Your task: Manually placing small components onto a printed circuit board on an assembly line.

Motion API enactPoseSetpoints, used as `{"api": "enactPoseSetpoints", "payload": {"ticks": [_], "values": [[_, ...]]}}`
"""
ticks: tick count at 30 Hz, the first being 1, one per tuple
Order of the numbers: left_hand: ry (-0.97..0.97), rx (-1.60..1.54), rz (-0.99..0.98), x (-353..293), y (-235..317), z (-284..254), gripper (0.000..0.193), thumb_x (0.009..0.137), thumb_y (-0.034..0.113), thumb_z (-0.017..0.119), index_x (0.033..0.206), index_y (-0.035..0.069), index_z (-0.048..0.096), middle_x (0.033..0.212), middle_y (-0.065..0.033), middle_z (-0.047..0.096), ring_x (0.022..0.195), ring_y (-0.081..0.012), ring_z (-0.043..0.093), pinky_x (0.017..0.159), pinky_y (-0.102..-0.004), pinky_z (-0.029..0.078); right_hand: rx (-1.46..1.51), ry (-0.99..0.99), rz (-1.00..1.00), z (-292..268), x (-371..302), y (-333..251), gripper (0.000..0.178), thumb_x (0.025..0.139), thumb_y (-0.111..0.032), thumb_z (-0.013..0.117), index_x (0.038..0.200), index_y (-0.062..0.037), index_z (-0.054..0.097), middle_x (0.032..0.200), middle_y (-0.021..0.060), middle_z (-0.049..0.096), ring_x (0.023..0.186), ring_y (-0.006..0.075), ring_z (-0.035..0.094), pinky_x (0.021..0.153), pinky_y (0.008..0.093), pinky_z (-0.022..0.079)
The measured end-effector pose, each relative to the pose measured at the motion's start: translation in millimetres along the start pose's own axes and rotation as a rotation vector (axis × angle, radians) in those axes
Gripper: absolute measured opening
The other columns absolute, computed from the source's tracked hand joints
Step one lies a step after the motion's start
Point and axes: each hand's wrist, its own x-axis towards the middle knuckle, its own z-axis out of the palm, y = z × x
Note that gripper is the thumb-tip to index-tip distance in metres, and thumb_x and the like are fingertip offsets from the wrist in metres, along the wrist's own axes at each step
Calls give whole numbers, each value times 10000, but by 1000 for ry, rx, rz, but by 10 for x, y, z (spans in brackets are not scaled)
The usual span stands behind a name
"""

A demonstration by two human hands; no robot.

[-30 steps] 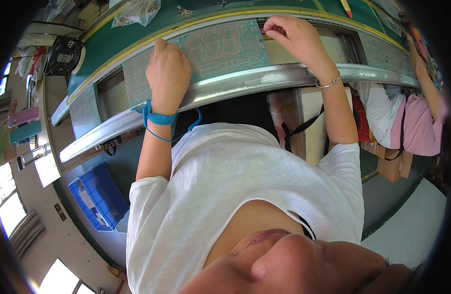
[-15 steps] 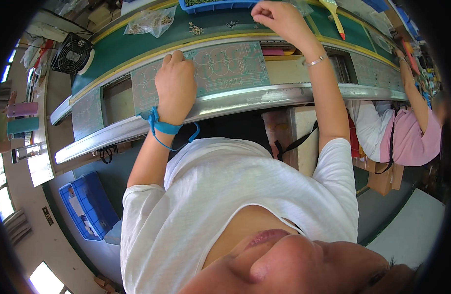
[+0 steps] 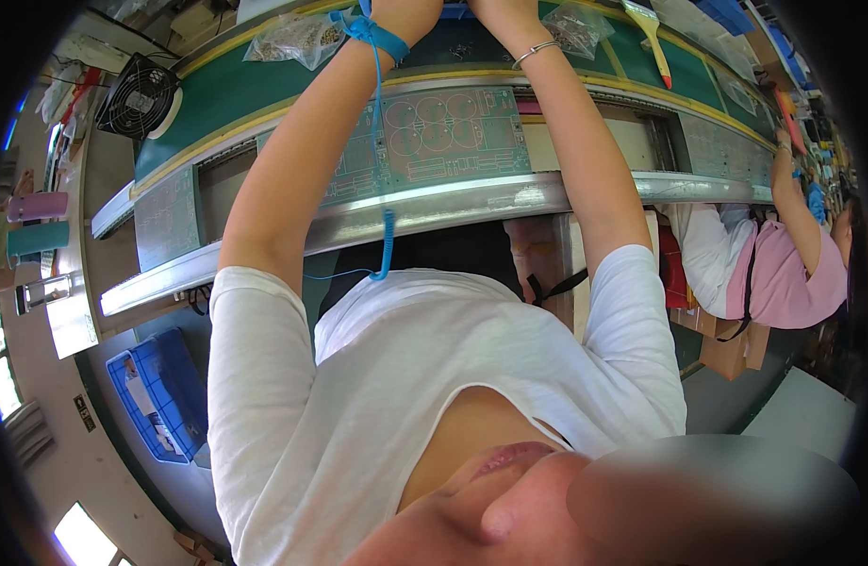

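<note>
Both hands reach forward to the far side of the bench, at the top edge of the view. My left hand (image 3: 405, 15) and my right hand (image 3: 505, 15) are cut off there, so the fingers of neither show. Between them a little of the blue tray (image 3: 458, 11) is visible. A blue wrist strap (image 3: 377, 38) with a coiled cord circles my left wrist; a thin bracelet is on my right. Below my arms, a green circuit board (image 3: 457, 137) with printed circles lies across the metal rails (image 3: 453, 196), partly hidden by my left forearm.
Small metal parts (image 3: 460, 50) lie on the green mat. Clear bags of parts (image 3: 297, 40) lie left, with another bag (image 3: 577, 30) right. A brush (image 3: 651, 42) lies far right. A black fan (image 3: 138, 96) stands left. A co-worker in pink (image 3: 787, 269) works at the right.
Both hands have moved forward to the blue tray, the left one from above the circuit board. The left wrist strap's cord now hangs stretched over the board.
</note>
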Motion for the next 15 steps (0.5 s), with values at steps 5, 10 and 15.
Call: {"api": "enactPoseSetpoints", "payload": {"ticks": [5, 10, 15], "values": [[14, 179, 114, -7, -24, 56, 114, 915, 74, 618, 989, 52, 702, 957, -159, 693, 956, -347, 703, 821, -465, 553, 48, 14, -18, -125, 25, -106, 113, 942, -127, 621, 1021, -91, 694, 992, 142, 704, 975, 379, 708, 760, 517, 582], [8, 225, 131, -35, -20, 5, 112, 924, 91, 625, 1005, 62, 696, 951, -139, 702, 945, -329, 707, 819, -451, 549, 115, 30, -68, -137, 21, -148, 86, 953, -139, 621, 984, -100, 691, 944, 142, 707, 942, 389, 707, 755, 521, 575], [-80, 248, 127, 12, 58, 6, 124, 937, 108, 624, 1031, 67, 695, 971, -135, 714, 965, -321, 714, 821, -451, 552, 106, 50, -46, -101, 6, -101, 83, 962, -154, 612, 956, -104, 678, 900, 137, 708, 928, 395, 703, 741, 525, 564]]}}
